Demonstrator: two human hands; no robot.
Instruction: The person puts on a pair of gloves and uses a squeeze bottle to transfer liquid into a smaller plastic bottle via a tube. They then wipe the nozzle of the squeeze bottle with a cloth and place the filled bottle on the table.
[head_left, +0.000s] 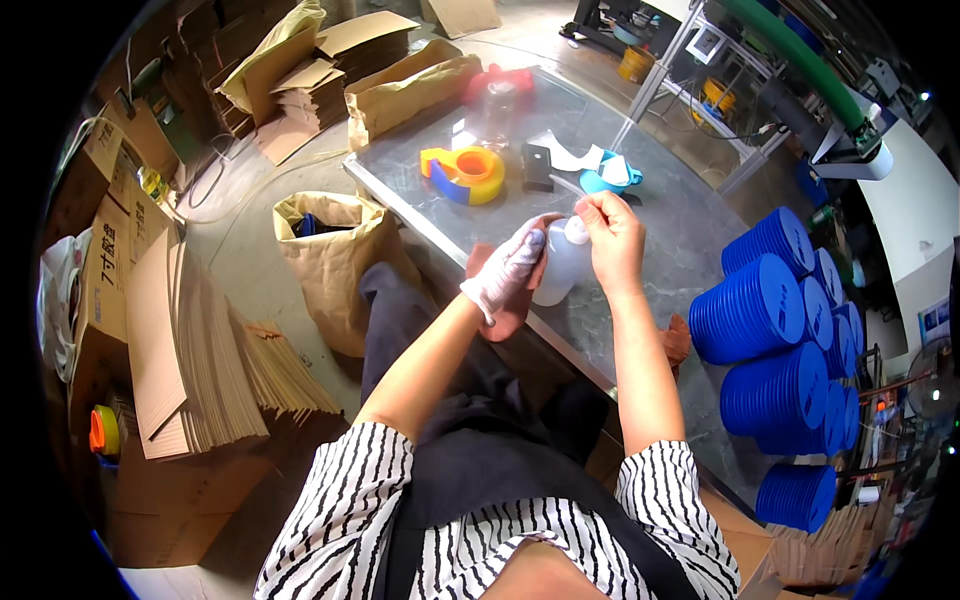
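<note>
While the gloved left hand [508, 268] grips the translucent plastic bottle [560, 265] above the tabletop [660, 230] edge, right hand [612, 238] fingers pinch its white cap [576, 230], apparently not yet fully seated.

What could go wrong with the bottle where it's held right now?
1. The translucent bottle is held at the table edge, over the lap; if the gloved left hand slips, it may drop off the table.
2. The right hand pinches the white cap with fingertips only, so it could slip.
</note>
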